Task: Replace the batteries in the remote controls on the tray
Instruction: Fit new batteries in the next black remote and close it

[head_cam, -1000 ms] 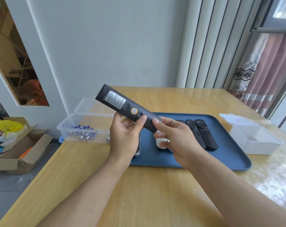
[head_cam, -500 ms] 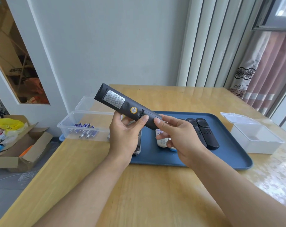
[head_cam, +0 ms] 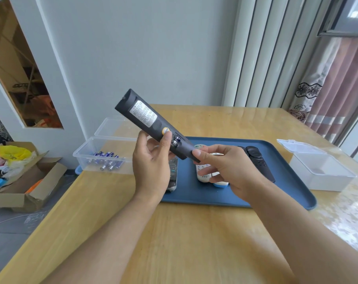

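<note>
Fingers of the left hand (head_cam: 151, 162) wrap the black remote (head_cam: 147, 121), held tilted above the blue tray (head_cam: 292, 187); the right hand (head_cam: 229, 171) pinches its battery cover (head_cam: 187, 153), slid partly off. Other remotes lie on the tray on a wooden table (head_cam: 194, 242). Batteries (head_cam: 106, 160) sit in a clear box by the grey wall (head_cam: 153, 48).

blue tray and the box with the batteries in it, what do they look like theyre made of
Blue tray: probably moulded plastic, matte to satin; even colour, rounded raised rim, soft sheen only.

Box with the batteries: clear, thin, glossy plastic; the batteries and the wooden table show through its walls.
</note>
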`<state>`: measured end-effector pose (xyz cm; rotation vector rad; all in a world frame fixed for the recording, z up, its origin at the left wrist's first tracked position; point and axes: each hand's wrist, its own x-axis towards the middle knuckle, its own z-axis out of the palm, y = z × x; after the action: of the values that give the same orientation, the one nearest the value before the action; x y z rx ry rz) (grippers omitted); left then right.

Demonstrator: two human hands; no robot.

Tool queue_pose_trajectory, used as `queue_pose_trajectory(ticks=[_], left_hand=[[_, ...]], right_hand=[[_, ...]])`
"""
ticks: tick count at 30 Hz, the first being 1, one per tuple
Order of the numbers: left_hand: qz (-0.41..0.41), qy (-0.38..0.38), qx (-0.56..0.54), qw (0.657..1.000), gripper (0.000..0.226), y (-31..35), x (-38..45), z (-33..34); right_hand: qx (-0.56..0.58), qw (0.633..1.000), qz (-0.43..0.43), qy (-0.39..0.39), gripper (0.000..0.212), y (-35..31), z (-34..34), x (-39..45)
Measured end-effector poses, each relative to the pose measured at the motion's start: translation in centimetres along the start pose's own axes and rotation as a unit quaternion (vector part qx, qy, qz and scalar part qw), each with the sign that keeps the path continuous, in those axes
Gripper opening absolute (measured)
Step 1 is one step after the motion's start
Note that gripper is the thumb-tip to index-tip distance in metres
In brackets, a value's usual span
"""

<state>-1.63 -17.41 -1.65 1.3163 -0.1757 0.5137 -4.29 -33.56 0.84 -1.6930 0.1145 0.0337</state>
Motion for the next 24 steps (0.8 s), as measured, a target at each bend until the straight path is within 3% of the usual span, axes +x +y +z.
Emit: queue_pose_trajectory(ticks=[4, 7, 10, 15, 19, 24], left_hand=[[-0.042, 0.077, -0.018, 0.996, 0.010, -0.2, 1.4, -1.2], [-0.103, 0.099, -0.068, 0.987, 0.014, -0.2, 1.6, -1.2], [-0.136, 0.067, -0.102, 0.983, 0.016, 0.3, 1.1, -0.7], [-0.198, -0.017, -0.088, 0.976, 0.034, 0.7, 0.7, -0.6], [-0.249, -0.059, -0.116, 0.960, 0.043, 0.8, 0.5, -0.3], [-0.272, -0.092, -0.129, 0.949, 0.045, 0.7, 0.3, -0.4]], right_hand=[[-0.133, 0.988, -0.010, -0.077, 0.033, -1.3, -1.5, -0.6], [-0.271, 0.953, -0.012, -0.133, 0.029, -2.1, -2.0, -1.5], [-0.402, 0.892, 0.000, -0.206, 0.028, -2.1, -1.1, -2.5], [-0.505, 0.837, 0.002, -0.212, 0.030, -1.5, 0.6, -3.2], [-0.515, 0.831, 0.004, -0.209, 0.039, -1.7, 0.5, -3.4], [-0.438, 0.887, -0.069, -0.128, 0.032, -2.1, -0.3, -2.9]])
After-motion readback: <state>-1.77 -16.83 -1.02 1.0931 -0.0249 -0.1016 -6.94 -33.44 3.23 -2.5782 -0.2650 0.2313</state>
